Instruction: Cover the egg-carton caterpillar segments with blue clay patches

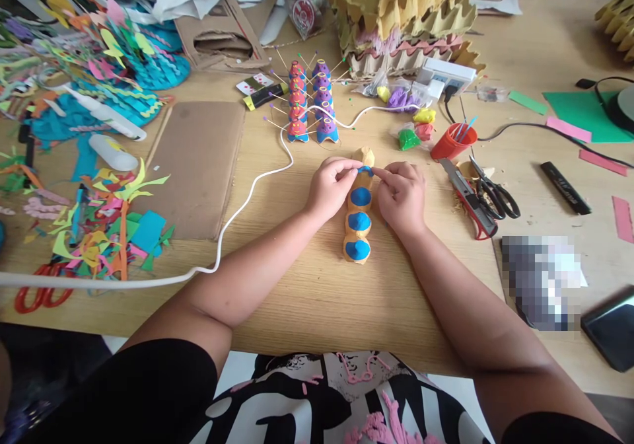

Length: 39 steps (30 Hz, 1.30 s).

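An egg-carton strip [359,208] covered in yellow-orange modelling clay lies lengthwise in front of me, with blue clay patches [360,197] on its cups. At its far part, a blue clay piece [365,170] sits between my hands. My left hand [331,185] is closed, thumb and index finger pinching that piece's left side. From the other side, my right hand [403,193] touches it with the index finger, its remaining fingers curled. The far end cup [365,156] shows yellow without blue. Whether the blue piece is fully stuck down, I cannot tell.
Behind stand red and purple caterpillar figures [297,100] with pins; a white cable [257,180] runs past them. Scissors [495,189] and a cutter [468,199] lie right, near a red cup [453,141]. Left are cardboard [191,166] and paper scraps [123,213].
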Available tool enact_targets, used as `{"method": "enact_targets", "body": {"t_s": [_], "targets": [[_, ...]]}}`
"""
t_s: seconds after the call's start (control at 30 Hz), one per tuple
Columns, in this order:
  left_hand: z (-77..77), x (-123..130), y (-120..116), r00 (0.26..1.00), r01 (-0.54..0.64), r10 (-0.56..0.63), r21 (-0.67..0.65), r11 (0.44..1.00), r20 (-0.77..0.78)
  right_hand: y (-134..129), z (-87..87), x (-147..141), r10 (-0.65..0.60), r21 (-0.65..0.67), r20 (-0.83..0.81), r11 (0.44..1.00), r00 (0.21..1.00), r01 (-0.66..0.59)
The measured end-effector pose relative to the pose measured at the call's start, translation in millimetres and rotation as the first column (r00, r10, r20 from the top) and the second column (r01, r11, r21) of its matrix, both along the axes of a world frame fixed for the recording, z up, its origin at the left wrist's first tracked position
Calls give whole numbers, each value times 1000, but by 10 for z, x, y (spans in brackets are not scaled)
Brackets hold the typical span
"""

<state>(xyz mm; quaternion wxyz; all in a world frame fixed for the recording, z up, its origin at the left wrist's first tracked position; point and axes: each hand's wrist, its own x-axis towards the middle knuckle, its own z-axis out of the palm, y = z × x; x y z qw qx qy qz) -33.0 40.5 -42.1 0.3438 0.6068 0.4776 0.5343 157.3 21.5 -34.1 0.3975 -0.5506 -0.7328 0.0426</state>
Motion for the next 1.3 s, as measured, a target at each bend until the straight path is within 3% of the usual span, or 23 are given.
{"method": "enact_targets", "body": {"t_s": [0.27, 0.53, 1.3], "targets": [[23, 4, -9, 1000, -5, 5, 6, 1000, -12, 11, -25, 8, 32, -8, 16, 999, 999, -32], [-15, 54, 7, 994, -48, 57, -96, 994, 90, 17, -33, 4, 33, -9, 0, 999, 999, -33], [-101, 53, 29, 983, 16, 7, -124, 992, 186, 41, 10, 8, 37, -45, -97, 998, 995, -42]]}}
